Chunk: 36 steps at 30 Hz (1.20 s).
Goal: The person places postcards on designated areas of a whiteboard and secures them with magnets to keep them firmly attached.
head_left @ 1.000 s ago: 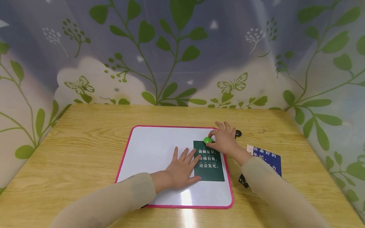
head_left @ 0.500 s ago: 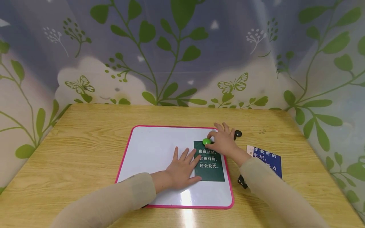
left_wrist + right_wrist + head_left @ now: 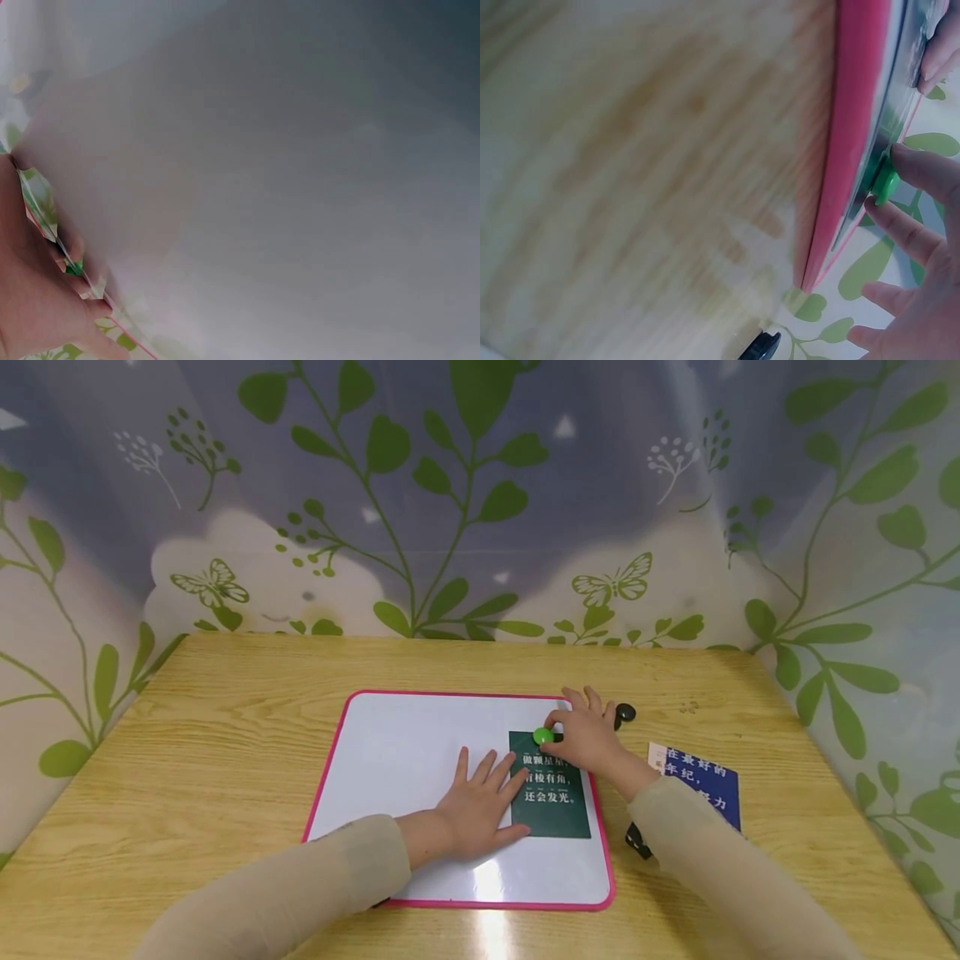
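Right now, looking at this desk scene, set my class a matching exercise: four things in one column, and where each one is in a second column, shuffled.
Things
1. green magnet
2. dark green card
3. blue card
4. black magnet

Places
A. on the wooden table, right of the whiteboard
B. pinched by the right hand
C. on the table beyond the right hand
D. lying on the whiteboard under the left hand

Pairs: 1-B, 2-D, 3-A, 4-C

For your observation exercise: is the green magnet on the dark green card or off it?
On it. The green magnet sits at the dark green card's top edge, pinched by the right hand.
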{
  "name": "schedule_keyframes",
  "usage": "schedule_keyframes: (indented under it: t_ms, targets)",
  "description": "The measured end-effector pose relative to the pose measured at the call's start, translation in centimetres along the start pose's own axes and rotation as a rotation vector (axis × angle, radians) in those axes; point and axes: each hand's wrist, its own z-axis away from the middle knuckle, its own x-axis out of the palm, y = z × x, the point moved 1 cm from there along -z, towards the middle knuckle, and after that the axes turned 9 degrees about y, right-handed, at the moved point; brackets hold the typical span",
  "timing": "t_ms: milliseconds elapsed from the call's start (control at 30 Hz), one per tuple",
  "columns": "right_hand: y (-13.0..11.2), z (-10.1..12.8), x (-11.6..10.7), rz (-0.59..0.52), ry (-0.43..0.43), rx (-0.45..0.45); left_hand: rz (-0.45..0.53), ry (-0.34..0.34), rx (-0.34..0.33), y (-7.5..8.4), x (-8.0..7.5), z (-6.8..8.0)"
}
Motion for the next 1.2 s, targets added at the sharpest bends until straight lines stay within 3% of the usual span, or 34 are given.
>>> schedule_keyframes:
  t_ms: [300, 633, 933, 1200]
  targets:
    - [0.2, 0.5, -0.3, -0.015, 0.005, -0.007, 0.043, -0.01, -0.002, -0.2, -0.3, 0.1]
    - [2.2, 2.0, -1.1, -0.061, 0.012, 0.01, 0.125, 0.0, -0.025, -0.9, -0.9, 0.2]
    - [4.7, 3.5, -1.8, -0.064, 0.032, 0.041, 0.155, 0.055, -0.084, -3.0, -1.3, 0.9]
    - [7.2, 5.0, -2.8, -0.061, 0.001, 0.063, 0.15, 0.093, -0.143, -6.1, -1.9, 2.4]
